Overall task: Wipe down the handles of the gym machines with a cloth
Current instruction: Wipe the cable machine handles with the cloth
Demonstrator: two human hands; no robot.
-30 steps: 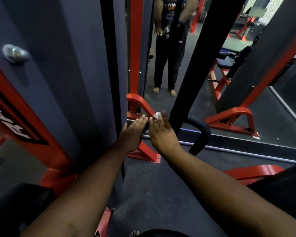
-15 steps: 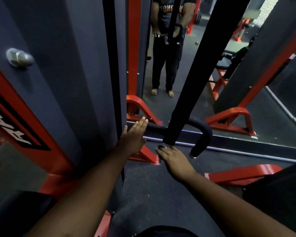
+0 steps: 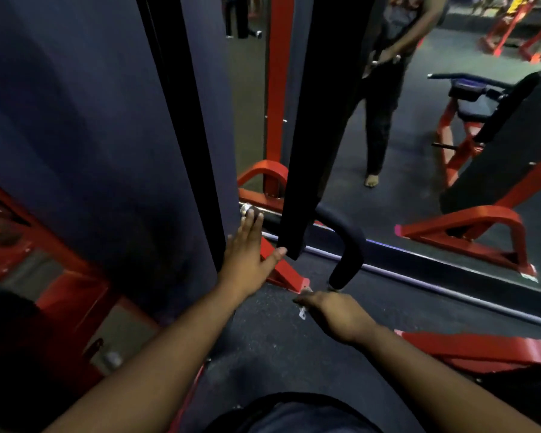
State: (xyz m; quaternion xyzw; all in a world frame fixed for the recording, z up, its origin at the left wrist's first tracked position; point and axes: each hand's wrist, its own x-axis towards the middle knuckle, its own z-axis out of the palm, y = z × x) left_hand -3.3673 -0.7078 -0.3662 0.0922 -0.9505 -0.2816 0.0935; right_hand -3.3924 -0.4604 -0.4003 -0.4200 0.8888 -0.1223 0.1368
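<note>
Since half a second ago, the right hand point(image 3: 334, 317) is dropping lower and moving rightward, away from the black upright bar point(image 3: 310, 135), and is now arriving just below the downturned end of the padded handle point(image 3: 345, 254). A second ago that hand was pressing the cloth point(image 3: 302, 312) up on the handle beside the left hand point(image 3: 247, 254); it is now working at the opposite end.

The right hand is curling its fingers around the cloth, of which only a small white scrap is showing under the thumb side. The cloth is sitting just below the handle tip, near it; whether it is touching the tip cannot be told. This placement is judged to suit wiping the lower end of the curved grip.

The left hand is staying flat, fingers straight and together, fingertips reaching toward the chrome end point(image 3: 247, 210) of the handle's left side, thumb spread toward the foot of the upright bar. It is judged to be steadying the handle so it does not swing under the wiping pressure.

The mirror point(image 3: 419, 170) behind is reflecting the person standing and the red machine frame point(image 3: 469, 229).
</note>
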